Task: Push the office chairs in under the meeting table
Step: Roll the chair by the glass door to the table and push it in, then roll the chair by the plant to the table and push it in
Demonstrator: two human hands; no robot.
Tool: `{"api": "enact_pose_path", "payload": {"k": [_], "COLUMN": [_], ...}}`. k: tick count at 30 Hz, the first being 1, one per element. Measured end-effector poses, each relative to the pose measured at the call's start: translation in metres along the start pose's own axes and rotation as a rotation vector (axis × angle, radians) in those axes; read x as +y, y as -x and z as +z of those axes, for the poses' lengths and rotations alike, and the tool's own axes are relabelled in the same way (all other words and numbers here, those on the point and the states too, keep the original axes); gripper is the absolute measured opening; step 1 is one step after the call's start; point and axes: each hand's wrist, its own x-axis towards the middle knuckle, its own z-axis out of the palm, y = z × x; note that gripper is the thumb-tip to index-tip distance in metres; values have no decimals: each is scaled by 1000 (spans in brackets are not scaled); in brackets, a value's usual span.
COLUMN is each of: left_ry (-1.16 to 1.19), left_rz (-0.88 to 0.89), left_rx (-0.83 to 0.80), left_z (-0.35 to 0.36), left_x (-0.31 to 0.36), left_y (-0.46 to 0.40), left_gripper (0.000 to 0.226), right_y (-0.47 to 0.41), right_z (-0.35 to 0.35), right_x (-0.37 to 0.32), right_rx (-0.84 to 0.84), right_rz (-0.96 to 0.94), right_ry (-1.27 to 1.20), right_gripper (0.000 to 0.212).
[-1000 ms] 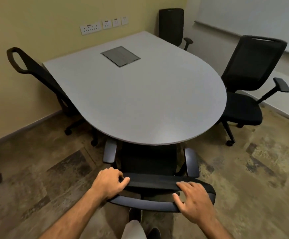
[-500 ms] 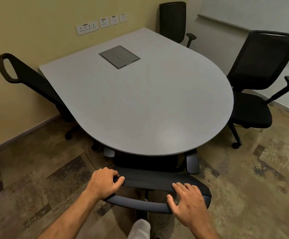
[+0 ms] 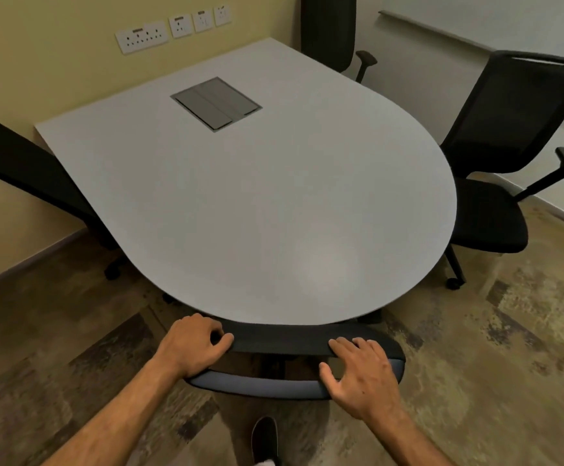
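Left fingers (image 3: pixel 216 335) clenched round chair back (image 3: pixel 280 341), right fingers (image 3: pixel 342 346) flat on it, beside grey table (image 3: pixel 257 213), mottled carpet (image 3: pixel 475 364).

Looks forward and steeply down from head height, wide-angle, over the rounded end of the meeting table (image 3: pixel 274 213). Stands close to the near chair back (image 3: pixel 290 341), with left hand (image 3: pixel 193 344) and right hand (image 3: pixel 361 375) low in frame.

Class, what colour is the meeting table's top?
Light grey tabletop, plainest in the head view.

By the table (image 3: pixel 257 213), left hand (image 3: pixel 193 344) and right hand (image 3: pixel 361 375) on chair back (image 3: pixel 284 341)
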Motion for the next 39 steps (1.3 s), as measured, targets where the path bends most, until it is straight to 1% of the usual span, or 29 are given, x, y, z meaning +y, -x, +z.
{"api": "enact_pose_path", "payload": {"k": [4,7,9,11,13,16,20,23,25,26,28,29,33,38,39], "left_ry": [23,11,3,-24,-19,59,165,180,189,195,200,205,220,219,220], "left_rz": [-3,-2,6,40,64,75,98,168,215,228,258,259,315,372,390], "left_rx": [-39,-108,-184,-229,-221,-156,-17,96,190,218,263,271,273,213,202], "left_z": [-5,-7,-13,-21,-26,-31,-38,-47,-53,-56,-57,-56,-48,-30,-22], "left_x": [0,-2,2,17,40,85,153,214,271,289,353,371,480,578,610], "left_y": [-2,-2,-10,-28,-43,-63,-97,-133,-159,-166,-189,-197,-239,-279,-296], "left_gripper": [50,54,61,63,63,66,76,77,81,83,83,81,80,80,80], "right_y": [-7,-1,-1,-3,-8,-21,-45,-56,-57,-59,-53,-52,-33,-8,-2], "right_z": [-9,-13,-14,-21,-32,-55,-93,-128,-159,-170,-203,-215,-262,-288,-293], "right_x": [-4,-8,-10,-8,0,28,101,170,230,248,307,324,425,514,545], "right_rx": [-14,-48,-48,-64,5,96,230,302,364,391,420,437,512,534,534], "right_rz": [10,42,56,93,91,66,85,95,100,103,124,122,161,238,265], "right_ry": [-13,-54,-128,-270,-346,-355,-335,-293,-263,-247,-242,-231,-201,-165,-173], "right_gripper": [55,61,66,71,70,73,77,80,80,79,79,80,78,79,79]}}
